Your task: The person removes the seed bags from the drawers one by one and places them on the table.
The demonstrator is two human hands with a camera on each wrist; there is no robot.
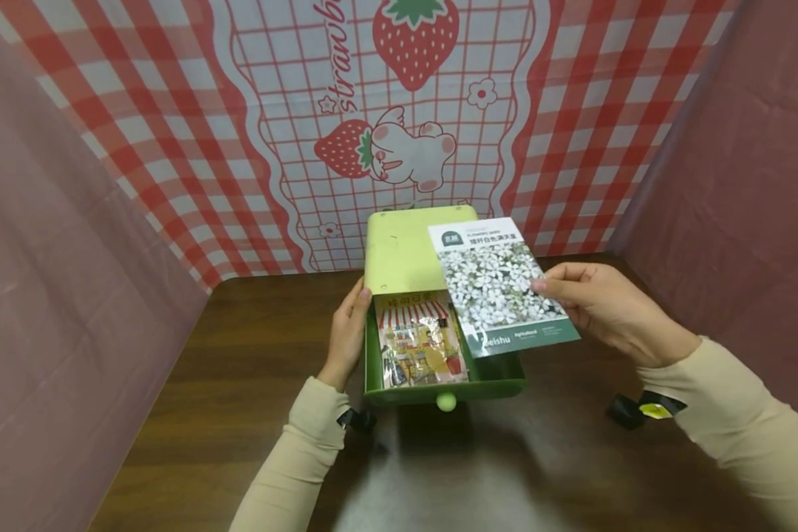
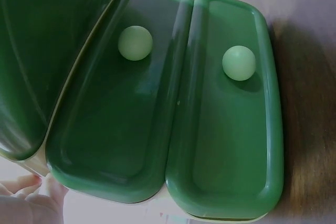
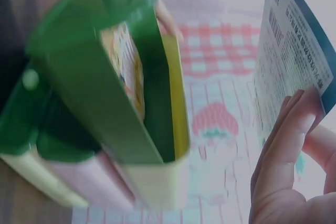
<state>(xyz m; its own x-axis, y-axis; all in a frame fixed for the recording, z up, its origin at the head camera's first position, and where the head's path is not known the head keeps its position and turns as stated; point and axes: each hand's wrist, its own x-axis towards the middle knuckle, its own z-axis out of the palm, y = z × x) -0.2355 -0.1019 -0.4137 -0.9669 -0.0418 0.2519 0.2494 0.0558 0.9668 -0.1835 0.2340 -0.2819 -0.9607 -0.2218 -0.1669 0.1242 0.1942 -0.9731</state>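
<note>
My right hand (image 1: 601, 307) pinches a flower seed packet (image 1: 492, 284) with white blossoms on its front, between thumb and fingers. The packet is held tilted above the right part of a pulled-out green drawer (image 1: 495, 389), hiding some of it. In the right wrist view the packet's printed back (image 3: 286, 51) faces the camera. A colourful glossy packet (image 1: 419, 343) with a striped awning picture lies in the drawer's left part. The drawer belongs to a small cabinet with a pale yellow-green top (image 1: 402, 251). My left hand (image 1: 347, 332) rests against the cabinet's left side.
Two closed green drawers with round knobs, one (image 2: 113, 124) and another (image 2: 231, 129), sit below the pulled-out one. The cabinet stands on a dark wooden table (image 1: 239, 369). Behind it hangs a red checked strawberry cloth (image 1: 292, 133); pink curtains (image 1: 725, 148) flank the table.
</note>
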